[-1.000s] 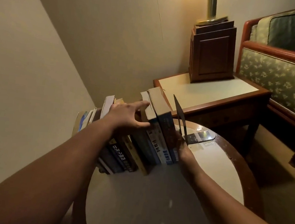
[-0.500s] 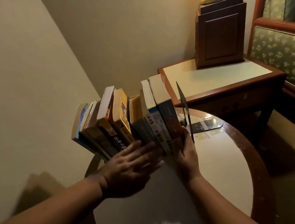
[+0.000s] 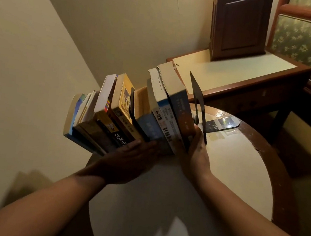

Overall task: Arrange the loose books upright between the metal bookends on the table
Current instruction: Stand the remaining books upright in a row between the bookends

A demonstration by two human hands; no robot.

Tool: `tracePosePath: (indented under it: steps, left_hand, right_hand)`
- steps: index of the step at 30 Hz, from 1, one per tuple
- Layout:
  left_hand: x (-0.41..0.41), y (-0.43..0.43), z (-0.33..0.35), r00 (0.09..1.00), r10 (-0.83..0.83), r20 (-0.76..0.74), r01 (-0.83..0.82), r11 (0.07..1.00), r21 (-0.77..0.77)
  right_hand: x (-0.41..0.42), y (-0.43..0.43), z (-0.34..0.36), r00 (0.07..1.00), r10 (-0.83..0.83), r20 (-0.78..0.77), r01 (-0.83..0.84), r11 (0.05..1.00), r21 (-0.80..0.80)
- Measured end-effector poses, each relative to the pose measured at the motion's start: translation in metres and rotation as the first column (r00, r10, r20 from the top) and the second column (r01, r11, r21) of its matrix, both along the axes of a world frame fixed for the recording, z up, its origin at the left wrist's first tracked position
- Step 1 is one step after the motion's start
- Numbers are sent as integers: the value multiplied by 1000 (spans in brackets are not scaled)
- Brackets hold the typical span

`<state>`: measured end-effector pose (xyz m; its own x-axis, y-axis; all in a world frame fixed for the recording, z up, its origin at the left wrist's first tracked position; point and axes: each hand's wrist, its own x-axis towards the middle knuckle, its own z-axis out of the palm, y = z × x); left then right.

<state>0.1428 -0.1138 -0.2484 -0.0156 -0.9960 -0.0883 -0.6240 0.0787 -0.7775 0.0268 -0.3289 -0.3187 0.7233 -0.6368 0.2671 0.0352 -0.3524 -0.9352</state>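
Flat-fingered, left hand (image 3: 125,163) is pressing on the books (image 3: 150,121); right hand (image 3: 195,156) is gripping the end book (image 3: 181,109) beside the bookend (image 3: 198,99).

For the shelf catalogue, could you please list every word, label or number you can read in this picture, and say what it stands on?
Nothing can be quoted with certainty.
Dark-spined book: large pale characters, too blurred to read.
White-spined book: dark characters, blurred.
Blue book: rows of fine print, too small.
Yellow book: cover picture, no legible words.
Bookend: no lettering visible.
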Motion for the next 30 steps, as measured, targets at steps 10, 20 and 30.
tracePosePath:
  steps: [10, 20, 30]
  left_hand:
    - [30, -4, -27, 987, -72, 141, 85, 993, -85]
    - [14, 6, -1, 985, -24, -169, 17, 999, -38]
    - [40, 29, 4, 984, -175, -35, 172, 982, -73]
  right_hand:
    - [6, -6, 8, 999, 31, 14, -30, 996, -78]
    - [-3, -6, 20, 998, 55, 24, -54, 998, -24]
    - [14, 13, 11, 987, -147, 63, 149, 988, -38]
